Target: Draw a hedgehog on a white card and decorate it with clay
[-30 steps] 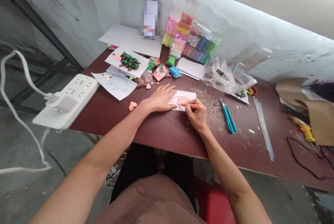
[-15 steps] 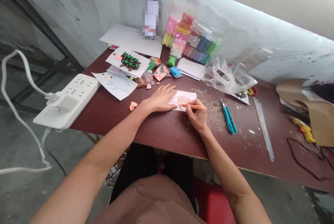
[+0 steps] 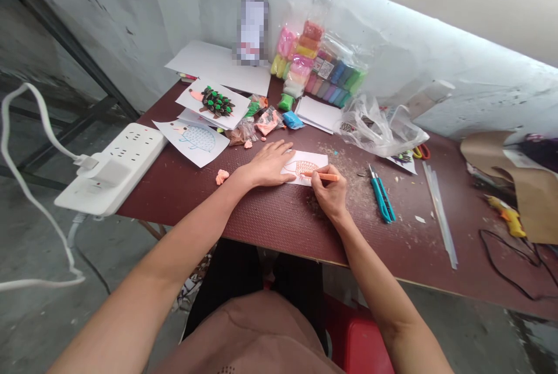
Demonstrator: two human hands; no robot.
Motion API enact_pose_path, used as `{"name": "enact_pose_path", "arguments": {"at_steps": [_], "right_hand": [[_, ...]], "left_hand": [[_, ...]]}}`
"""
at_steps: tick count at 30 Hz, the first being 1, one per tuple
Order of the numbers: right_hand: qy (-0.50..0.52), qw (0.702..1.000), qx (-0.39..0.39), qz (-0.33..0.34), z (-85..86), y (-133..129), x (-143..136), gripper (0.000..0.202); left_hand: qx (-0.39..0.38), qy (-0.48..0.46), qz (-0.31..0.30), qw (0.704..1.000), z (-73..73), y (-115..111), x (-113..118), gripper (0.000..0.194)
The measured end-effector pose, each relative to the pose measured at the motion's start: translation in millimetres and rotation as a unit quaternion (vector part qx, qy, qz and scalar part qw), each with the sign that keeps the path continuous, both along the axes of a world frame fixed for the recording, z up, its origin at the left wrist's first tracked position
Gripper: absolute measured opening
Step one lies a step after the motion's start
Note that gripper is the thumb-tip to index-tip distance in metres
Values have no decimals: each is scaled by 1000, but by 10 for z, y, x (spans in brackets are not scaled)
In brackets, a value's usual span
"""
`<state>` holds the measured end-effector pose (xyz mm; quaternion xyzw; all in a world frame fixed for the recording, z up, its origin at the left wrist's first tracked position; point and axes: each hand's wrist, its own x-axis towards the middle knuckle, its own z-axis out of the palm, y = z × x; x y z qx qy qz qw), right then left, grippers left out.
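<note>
My left hand [image 3: 271,165] lies flat and open, pressing on the left part of a small white card [image 3: 321,159]. On the card is an orange line drawing [image 3: 305,167] of a rounded body filled with short scale-like marks. My right hand [image 3: 330,189] is closed round an orange marker [image 3: 326,176], its tip at the lower part of the drawing. Left of my left hand sits a lump of peach clay [image 3: 222,177]. Behind it are a card with a blue hedgehog drawing [image 3: 198,140] and a card with a hedgehog made of dark scales and green clay [image 3: 215,101].
To the right lie a teal utility knife [image 3: 382,195], clear glue sticks [image 3: 440,217] and a yellow glue gun [image 3: 508,217] with its black cord. A white power strip [image 3: 113,168] overhangs the left edge. Bagged coloured clay [image 3: 322,66] and a plastic bag [image 3: 379,130] stand behind.
The marker tip in my right hand has shifted very slightly over the drawing. My left hand stays in place on the card.
</note>
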<state>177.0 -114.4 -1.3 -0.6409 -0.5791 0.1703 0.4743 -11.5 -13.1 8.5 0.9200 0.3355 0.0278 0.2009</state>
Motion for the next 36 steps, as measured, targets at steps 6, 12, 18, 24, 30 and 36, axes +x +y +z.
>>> {"name": "enact_pose_path", "arguments": {"at_steps": [6,12,18,24,30,36], "right_hand": [[-5,1000,14,-1,-1,3,2,20],[-5,1000,19,0,-11,7,12,22],[-6,1000,19,2,-4,1,-1,20],[0,999,28,-25,-18,0,15,22],[-4,999,16,-27,-25,7,24,22],[-9,999,6,-31,-22,8,20,21]], "left_hand": [[-6,8,5,1000,20,-9,3,76],[-7,11,1,1000,21,-6,1,76],[-4,16,1,1000,42,-18,4,76],[-7,13,4,1000,25,-12,1,76],[-7,12,-1,1000,37,-12,-6,76],[-7,17,2,1000,62,-25,-3,76]]}}
